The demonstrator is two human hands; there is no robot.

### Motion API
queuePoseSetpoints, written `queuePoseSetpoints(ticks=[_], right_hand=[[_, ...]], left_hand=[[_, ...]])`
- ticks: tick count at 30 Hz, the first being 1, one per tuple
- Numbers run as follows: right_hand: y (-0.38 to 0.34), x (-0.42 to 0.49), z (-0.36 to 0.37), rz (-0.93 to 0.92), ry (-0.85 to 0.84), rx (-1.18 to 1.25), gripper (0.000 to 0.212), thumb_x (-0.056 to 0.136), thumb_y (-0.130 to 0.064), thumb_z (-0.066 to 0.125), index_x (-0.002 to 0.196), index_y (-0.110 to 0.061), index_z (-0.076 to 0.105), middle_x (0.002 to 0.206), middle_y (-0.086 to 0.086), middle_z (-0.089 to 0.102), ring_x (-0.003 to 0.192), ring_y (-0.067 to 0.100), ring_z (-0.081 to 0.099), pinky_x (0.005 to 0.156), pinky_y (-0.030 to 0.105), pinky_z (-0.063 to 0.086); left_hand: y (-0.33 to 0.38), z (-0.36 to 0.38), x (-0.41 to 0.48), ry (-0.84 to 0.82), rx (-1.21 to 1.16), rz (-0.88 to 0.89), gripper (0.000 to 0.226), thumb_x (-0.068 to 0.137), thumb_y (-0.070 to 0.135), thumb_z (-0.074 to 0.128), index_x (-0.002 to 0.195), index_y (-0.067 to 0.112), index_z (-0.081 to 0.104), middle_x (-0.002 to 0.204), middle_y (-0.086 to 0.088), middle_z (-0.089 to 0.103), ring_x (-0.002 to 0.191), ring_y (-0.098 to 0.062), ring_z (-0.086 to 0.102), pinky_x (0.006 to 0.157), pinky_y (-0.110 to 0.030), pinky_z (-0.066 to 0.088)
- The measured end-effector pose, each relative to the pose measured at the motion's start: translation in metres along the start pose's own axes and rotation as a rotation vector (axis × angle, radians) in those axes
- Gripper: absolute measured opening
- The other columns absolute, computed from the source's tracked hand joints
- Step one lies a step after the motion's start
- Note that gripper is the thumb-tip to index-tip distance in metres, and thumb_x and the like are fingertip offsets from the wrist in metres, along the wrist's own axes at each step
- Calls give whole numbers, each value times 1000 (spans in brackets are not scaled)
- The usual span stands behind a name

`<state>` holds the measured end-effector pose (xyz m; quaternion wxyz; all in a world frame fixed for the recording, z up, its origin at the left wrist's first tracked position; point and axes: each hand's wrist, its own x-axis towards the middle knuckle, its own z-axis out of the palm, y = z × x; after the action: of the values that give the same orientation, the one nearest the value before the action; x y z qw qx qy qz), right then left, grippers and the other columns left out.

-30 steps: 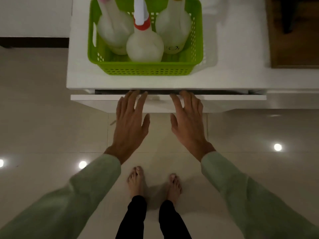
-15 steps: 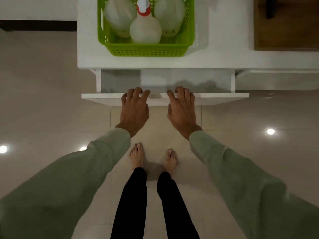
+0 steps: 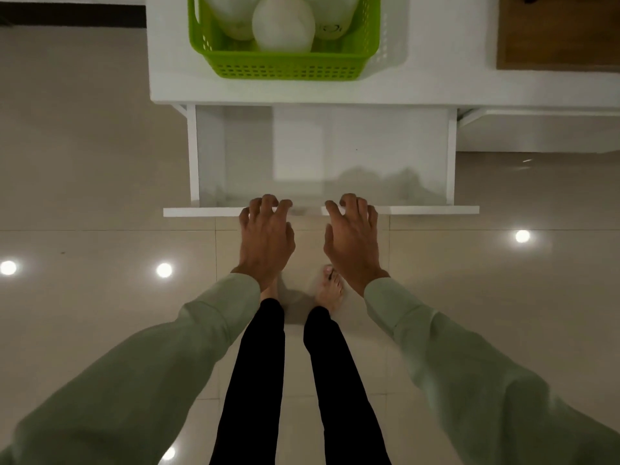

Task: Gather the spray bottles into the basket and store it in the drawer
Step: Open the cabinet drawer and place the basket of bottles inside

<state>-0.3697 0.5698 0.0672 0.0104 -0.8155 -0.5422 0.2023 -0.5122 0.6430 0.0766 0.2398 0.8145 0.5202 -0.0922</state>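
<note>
A green plastic basket (image 3: 285, 63) stands on the white cabinet top (image 3: 436, 85), holding three white spray bottles (image 3: 283, 26) whose tops are cut off by the frame edge. Below it the white drawer (image 3: 419, 210) is pulled far out, its inside bare. My left hand (image 3: 265, 236) and my right hand (image 3: 352, 236) both hook their curled fingers over the top edge of the drawer front, side by side near its middle.
A brown wooden surface (image 3: 557, 31) lies at the upper right of the cabinet top. My bare feet (image 3: 330, 290) and black trouser legs stand on glossy beige floor tiles just under the drawer front. Ceiling lights reflect in the floor.
Both hands have pulled the drawer from barely ajar to wide out toward me. The basket and bottles have stayed in place on the cabinet top.
</note>
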Motion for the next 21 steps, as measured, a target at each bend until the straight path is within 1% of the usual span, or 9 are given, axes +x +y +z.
queuePoseSetpoints(ticks=[4, 11, 17, 21], right_hand=[[1, -12, 5, 9, 7, 7, 36, 88, -9, 57, 124, -11, 59, 124, 11, 54, 120, 30, 48, 106, 44, 35], [1, -15, 4, 3, 1, 16, 35, 90, -10, 55, 124, -11, 60, 125, 11, 54, 121, 30, 48, 105, 44, 35], [1, -11, 3, 6, 10, 8, 34, 87, -9, 57, 121, -11, 62, 120, 11, 56, 117, 29, 50, 103, 45, 38], [1, -8, 4, 15, 14, 8, 31, 87, -10, 56, 117, -12, 63, 117, 10, 56, 114, 28, 51, 100, 44, 39]], left_hand=[[-1, 5, -11, -4, -12, -13, 40, 92, 15, 54, 132, 15, 52, 134, -9, 50, 130, -28, 43, 109, -44, 36], [-1, 4, -14, -3, -32, -14, 39, 91, 13, 56, 130, 15, 54, 131, -8, 51, 127, -27, 45, 107, -43, 39], [2, 1, -12, -26, -6, -4, 38, 94, 16, 54, 132, 14, 53, 133, -8, 51, 127, -26, 45, 106, -41, 42], [2, -3, -8, -29, -15, -10, 36, 93, 14, 53, 129, 13, 55, 129, -8, 53, 122, -26, 48, 103, -40, 42]])
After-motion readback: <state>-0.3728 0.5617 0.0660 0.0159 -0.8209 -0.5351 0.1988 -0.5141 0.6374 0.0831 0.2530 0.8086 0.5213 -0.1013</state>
